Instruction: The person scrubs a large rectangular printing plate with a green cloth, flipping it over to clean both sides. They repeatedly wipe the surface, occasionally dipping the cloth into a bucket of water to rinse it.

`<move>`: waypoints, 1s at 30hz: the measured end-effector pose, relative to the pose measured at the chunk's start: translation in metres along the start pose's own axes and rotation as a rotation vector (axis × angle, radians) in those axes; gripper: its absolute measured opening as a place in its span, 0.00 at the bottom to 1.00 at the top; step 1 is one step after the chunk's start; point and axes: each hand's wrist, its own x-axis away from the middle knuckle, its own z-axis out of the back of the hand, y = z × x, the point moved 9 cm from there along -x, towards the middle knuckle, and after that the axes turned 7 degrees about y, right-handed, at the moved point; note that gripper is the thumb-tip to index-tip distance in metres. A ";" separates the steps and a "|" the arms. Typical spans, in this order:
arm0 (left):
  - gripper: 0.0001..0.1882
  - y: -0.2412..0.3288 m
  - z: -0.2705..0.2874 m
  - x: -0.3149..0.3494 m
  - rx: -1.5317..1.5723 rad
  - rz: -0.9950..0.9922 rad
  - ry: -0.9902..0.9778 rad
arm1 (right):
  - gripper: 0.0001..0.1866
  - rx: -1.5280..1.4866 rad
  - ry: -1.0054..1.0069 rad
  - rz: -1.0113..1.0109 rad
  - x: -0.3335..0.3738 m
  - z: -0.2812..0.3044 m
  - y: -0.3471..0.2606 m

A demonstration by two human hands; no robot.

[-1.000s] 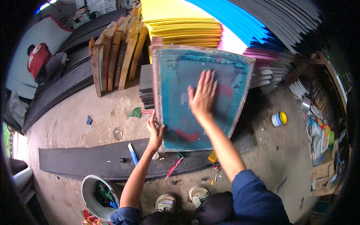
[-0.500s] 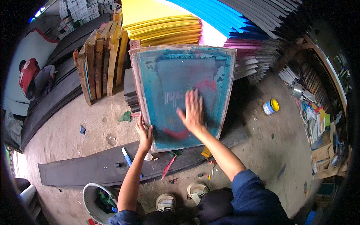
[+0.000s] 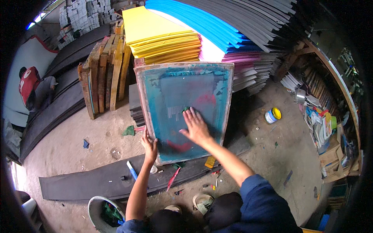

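Seemingly, left hand (image 3: 149, 146) holds framed screen (image 3: 171, 93) by edge; right hand (image 3: 196, 129) flat atop, grip wide.

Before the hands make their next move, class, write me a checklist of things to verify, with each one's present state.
1. Left hand holding the left edge of the rectangular teal framed panel: ok.
2. Right hand spread flat on the panel's face: ok.
3. Small green scrap by the right fingers loose or pinned: cannot tell.
4. Panel well supported from behind: cannot tell; its back is hidden.
5. Slim blue-handled tool with a pale end, on the long black sheet, well away from the left forearm: not ok; they look close.
6. Round yellow-topped tin apart from the panel: ok.
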 end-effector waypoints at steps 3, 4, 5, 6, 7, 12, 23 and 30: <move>0.38 -0.007 0.004 -0.002 -0.015 0.034 -0.005 | 0.38 0.060 0.067 -0.131 -0.033 0.036 0.064; 0.38 -0.005 0.003 -0.003 -0.023 0.037 -0.004 | 0.39 0.112 0.304 -0.363 -0.049 0.067 0.090; 0.38 -0.003 -0.001 -0.001 -0.022 0.045 -0.006 | 0.40 0.154 0.426 -0.517 -0.062 0.085 0.113; 0.38 0.000 -0.003 -0.001 -0.007 0.032 -0.005 | 0.40 0.138 0.471 -0.551 -0.066 0.086 0.105; 0.38 0.003 -0.005 0.000 0.008 0.018 -0.003 | 0.40 0.121 0.515 -0.585 -0.070 0.083 0.094; 0.39 -0.002 0.005 0.005 -0.044 0.031 0.008 | 0.32 -0.199 -0.117 0.105 0.028 -0.023 -0.068; 0.40 0.003 0.038 0.007 -0.623 0.082 -0.416 | 0.03 -0.123 0.203 0.259 -0.038 0.079 -0.040; 0.19 0.146 0.078 0.006 -0.492 -0.167 -0.430 | 0.14 -0.613 0.123 -0.234 -0.064 0.188 -0.024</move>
